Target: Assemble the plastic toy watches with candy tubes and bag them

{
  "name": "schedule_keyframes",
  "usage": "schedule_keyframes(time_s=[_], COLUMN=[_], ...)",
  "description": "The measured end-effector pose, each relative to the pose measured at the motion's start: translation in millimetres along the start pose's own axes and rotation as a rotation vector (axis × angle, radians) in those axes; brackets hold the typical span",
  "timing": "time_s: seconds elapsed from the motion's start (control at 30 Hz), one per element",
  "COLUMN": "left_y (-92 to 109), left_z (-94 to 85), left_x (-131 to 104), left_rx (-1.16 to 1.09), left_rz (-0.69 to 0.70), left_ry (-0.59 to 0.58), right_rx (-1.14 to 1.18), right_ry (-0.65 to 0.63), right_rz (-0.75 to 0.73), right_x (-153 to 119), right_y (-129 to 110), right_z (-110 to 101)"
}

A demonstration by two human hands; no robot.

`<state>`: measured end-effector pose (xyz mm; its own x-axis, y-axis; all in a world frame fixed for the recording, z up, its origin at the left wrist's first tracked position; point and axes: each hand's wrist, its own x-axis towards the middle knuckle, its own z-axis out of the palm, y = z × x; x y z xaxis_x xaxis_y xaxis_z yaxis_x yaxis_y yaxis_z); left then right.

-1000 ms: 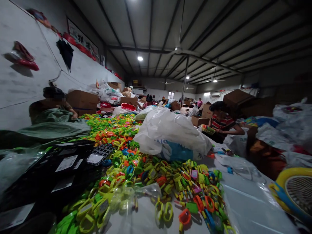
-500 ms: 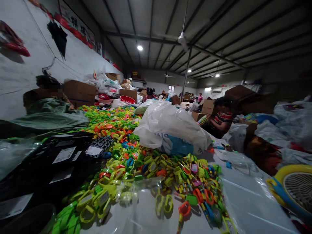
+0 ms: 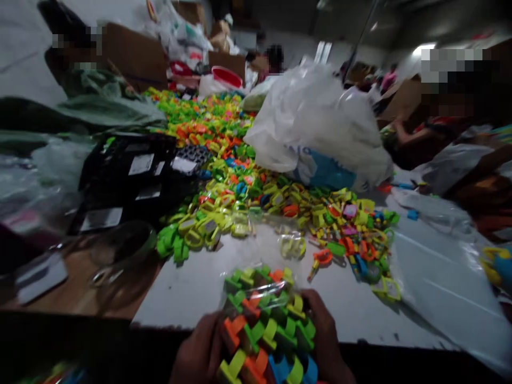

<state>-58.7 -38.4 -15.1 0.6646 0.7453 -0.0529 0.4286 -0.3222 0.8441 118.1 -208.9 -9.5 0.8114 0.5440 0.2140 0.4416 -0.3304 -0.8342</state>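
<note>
Currently, the left hand (image 3: 202,346) and right hand (image 3: 326,336), fingers clamped on opposite sides, hold 1 clear bag (image 3: 267,320) of multicoloured plastic pieces (image 3: 256,336) at the near edge of the white tabletop (image 3: 190,290).

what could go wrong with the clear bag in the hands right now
The clear bag is held at the near edge of the white table, so it might fall if the left hand or right hand slips. Its film could also split, spilling the colourful plastic pieces.
</note>
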Motion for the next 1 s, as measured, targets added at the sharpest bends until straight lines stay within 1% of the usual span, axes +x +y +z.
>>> schedule_keyframes(time_s=[0.03, 0.07, 0.1, 0.13, 0.2, 0.3, 0.4, 0.43, 0.53, 0.63, 0.7, 0.77, 0.83, 0.9, 1.0], left_y=[-4, -6, -6, -3, 5, 15, 20, 21, 26, 31, 33, 33, 33, 34, 38], left_z=[-0.6, -1.7, -2.8, -3.9, -5.2, -5.4, -6.2, -7.0, -10.6, -15.6, -19.6, -23.8, -27.0, -28.4, -27.4], left_x=[3, 6, 8, 9, 11, 12, 13, 13, 12, 7, 1, -6, -12, -18, -24], left_rx=[0.069, 0.136, 0.181, 0.206, 0.197, 0.184, 0.233, 0.247, 0.271, 0.349, 0.443, 0.521, 0.546, 0.540, 0.490], left_rz=[0.179, 0.278, 0.343, 0.364, 0.386, 0.450, 0.498, 0.520, 0.564, 0.556, 0.539, 0.517, 0.541, 0.614, 0.713], left_ry=[0.079, 0.147, 0.181, 0.200, 0.197, 0.177, 0.150, 0.143, 0.120, 0.110, 0.125, 0.119, 0.115, 0.132, 0.185], right_rx=[-0.014, -0.037, -0.065, -0.094, -0.127, -0.047, 0.109, 0.143, 0.137, 0.032, -0.048, -0.126, -0.169, -0.171, -0.167], right_ry=[0.056, 0.118, 0.173, 0.209, 0.236, 0.171, 0.080, 0.056, -0.014, -0.114, -0.184, -0.222, -0.227, -0.242, -0.320], right_rz=[-0.010, -0.036, -0.072, -0.109, -0.166, -0.136, -0.076, -0.082, -0.196, -0.383, -0.466, -0.509, -0.521, -0.527, -0.568], right_x=[1, 3, 5, 6, 9, 11, 10, 9, 9, 10, 9, 4, -2, -7, -12], right_y=[5, 9, 12, 14, 16, 14, 8, 6, 3, 7, 11, 16, 18, 17, 12], right_z=[3, 5, 7, 8, 7, 4, -2, -5, -18, -36, -47, -57, -64, -70, -79])
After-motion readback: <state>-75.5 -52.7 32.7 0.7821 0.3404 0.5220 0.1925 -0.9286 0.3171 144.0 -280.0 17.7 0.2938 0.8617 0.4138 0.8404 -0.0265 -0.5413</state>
